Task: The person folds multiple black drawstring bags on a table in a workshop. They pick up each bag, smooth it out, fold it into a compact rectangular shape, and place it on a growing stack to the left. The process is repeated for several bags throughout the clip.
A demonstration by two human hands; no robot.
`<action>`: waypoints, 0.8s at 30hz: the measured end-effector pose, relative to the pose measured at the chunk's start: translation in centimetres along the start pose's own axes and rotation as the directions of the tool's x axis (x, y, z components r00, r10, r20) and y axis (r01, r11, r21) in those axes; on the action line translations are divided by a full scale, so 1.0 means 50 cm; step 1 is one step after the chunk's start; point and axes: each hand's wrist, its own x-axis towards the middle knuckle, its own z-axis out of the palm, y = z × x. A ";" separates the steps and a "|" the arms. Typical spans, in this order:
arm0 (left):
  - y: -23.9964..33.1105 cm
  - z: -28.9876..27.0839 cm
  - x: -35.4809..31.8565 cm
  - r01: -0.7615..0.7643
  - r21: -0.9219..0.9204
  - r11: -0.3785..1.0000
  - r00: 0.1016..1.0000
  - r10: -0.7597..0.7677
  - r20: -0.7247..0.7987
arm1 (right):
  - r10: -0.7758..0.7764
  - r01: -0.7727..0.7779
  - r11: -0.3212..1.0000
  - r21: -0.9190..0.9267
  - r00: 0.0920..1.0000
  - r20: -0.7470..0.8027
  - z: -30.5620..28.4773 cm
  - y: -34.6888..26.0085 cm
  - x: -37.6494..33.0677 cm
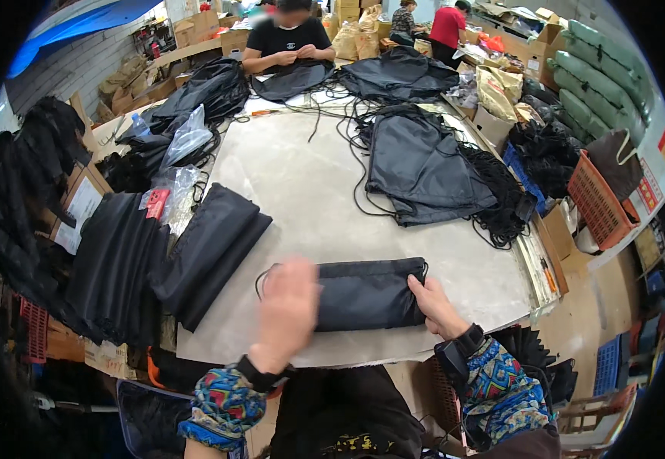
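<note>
A folded black drawstring bag lies crosswise on the table in front of me, with cord loops at both ends. My right hand grips its right end, thumb on top and the other fingers partly hidden. Over the left end is my left hand, blurred by motion, its fingers seemingly stretched out flat; whether it touches the fabric I cannot tell. Left of it rests a folded stack of black fabric, beside a row of more folded black pieces.
Flat black drawstring bags with tangled cords lie at the right of the table. Across it, a co-worker handles black fabric among more piles. An orange crate stands at the right; black cloth hangs at the left.
</note>
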 end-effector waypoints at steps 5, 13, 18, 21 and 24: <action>0.070 0.082 0.004 -0.139 -0.155 0.978 0.939 0.180 0.294 | -0.088 0.075 0.960 0.269 0.995 0.036 -0.004 0.060 0.048; 0.054 0.105 -0.009 -0.094 -0.124 0.988 0.890 0.139 0.434 | -0.820 0.479 0.448 -0.755 0.556 -0.134 0.005 -0.029 -0.030; 0.049 0.112 -0.013 -0.133 -0.107 0.985 0.882 0.167 0.440 | -0.827 0.742 -0.032 -0.670 0.357 0.434 0.111 0.029 -0.006; 0.040 0.102 -0.009 -0.061 -0.196 0.979 0.870 0.148 0.470 | -0.791 0.646 -0.005 -0.763 0.465 0.398 0.092 0.057 0.029; 0.007 0.111 -0.017 0.159 -0.315 0.936 0.895 -0.002 0.447 | -0.786 0.641 -0.018 -0.767 0.465 0.407 0.078 0.052 0.024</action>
